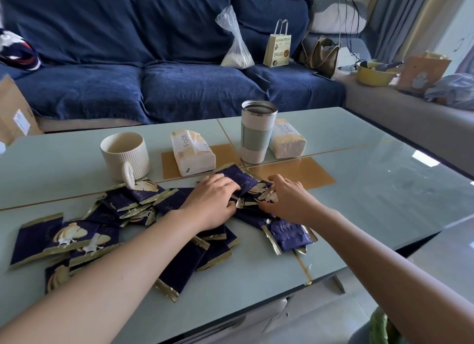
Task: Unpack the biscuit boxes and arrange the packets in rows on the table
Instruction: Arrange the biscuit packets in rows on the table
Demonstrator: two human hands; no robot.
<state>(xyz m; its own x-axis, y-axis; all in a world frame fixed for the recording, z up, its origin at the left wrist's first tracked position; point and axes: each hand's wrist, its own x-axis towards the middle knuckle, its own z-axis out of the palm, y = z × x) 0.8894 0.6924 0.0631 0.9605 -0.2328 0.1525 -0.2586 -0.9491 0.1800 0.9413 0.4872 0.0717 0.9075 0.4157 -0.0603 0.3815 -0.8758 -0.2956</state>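
Evidently sorting is under way: both hands, left (214,202) and right (284,200), pinch dark-blue foil biscuit packets (243,187) heaped mid-counter (384,179); next they likely need laying out in rows.

navy gold-edged biscuit packets (179,264), overlapping, scattered loosely on table (384,189)

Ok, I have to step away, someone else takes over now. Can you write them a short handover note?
Left hand and right hand: both reach into the packets by the tissue pack, fingers curled on packets; exact grip is unclear.
Biscuit packets: loose, overlapping heap across the table, near the mug. No boxes in view.
Done: packets are out.
Left: sort every packet into rows.
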